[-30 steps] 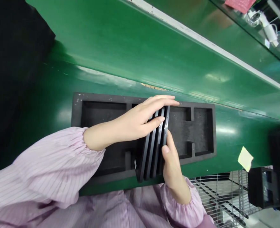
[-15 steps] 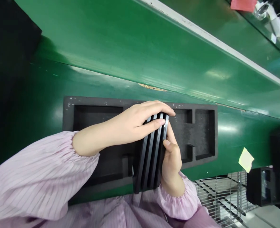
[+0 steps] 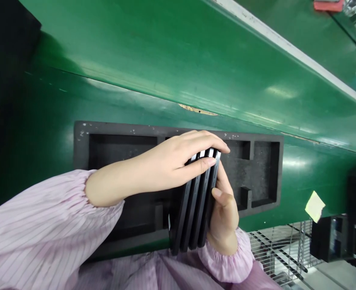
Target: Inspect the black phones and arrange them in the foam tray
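A stack of several thin black slab devices point(image 3: 194, 213), which look like phones or tablets with small buttons along their edges, stands on edge between my hands. My left hand point(image 3: 192, 157) comes over the top and curls around the upper ends, thumb lying across the edges. From the right side my right hand point(image 3: 224, 209) grips the outermost slab, its thumb near the edge and its fingers partly hidden behind. Beneath and behind the stack lies a dark grey foam tray point(image 3: 111, 128) with recessed compartments; the hands and stack cover its middle.
The green bench point(image 3: 141, 100) has a chipped seam point(image 3: 197, 109) behind the tray. At right are a yellow sticky note point(image 3: 315, 206), a wire rack point(image 3: 274, 249) and a black box point(image 3: 325, 241). A dark object point(image 3: 8, 48) stands at far left, a red item point(image 3: 328, 5) at top right.
Both hands and the stack sit slightly lower and farther right in view, with the grip unchanged. The bench and tray have shifted a little as the camera moved.
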Tool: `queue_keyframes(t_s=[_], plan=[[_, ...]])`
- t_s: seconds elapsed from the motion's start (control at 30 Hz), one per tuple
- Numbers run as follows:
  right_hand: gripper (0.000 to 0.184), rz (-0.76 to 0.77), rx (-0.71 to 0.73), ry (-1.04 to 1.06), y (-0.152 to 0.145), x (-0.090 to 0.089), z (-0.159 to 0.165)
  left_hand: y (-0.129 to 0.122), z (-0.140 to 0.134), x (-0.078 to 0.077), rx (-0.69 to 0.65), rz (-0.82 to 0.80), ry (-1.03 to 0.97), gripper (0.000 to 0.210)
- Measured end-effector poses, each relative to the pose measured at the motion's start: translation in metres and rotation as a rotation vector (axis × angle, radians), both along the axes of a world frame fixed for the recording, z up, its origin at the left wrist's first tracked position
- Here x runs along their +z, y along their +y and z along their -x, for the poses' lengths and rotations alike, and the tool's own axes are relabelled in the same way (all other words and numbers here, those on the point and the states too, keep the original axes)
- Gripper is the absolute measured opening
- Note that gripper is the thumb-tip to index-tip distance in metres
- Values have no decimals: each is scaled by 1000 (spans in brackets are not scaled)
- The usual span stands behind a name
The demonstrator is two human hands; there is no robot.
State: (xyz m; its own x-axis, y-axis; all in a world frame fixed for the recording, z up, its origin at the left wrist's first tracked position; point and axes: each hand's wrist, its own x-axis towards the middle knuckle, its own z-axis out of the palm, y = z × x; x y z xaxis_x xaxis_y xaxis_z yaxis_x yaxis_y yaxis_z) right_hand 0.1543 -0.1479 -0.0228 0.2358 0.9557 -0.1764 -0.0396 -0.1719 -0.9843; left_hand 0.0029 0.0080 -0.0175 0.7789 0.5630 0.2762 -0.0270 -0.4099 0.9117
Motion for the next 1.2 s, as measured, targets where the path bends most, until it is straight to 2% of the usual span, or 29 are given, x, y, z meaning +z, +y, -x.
queue_keyframes(t_s=[0.2,0.33,0.63,0.9,1.2], plan=[[68,-6,27,1,2,4,2,-1,0,1,-3,-4,8,32],[64,-36,16,58,0,3,1,-1,0,1,-4,-7,7,31],[65,10,16,-92,-3,1,-2,0,2,1,-8,-2,23,31],[63,1,17,23,-2,4,-2,0,1,2,-6,-16,4,29],[64,15,3,-25,-1,3,-2,0,1,2,-12,-20,11,30]])
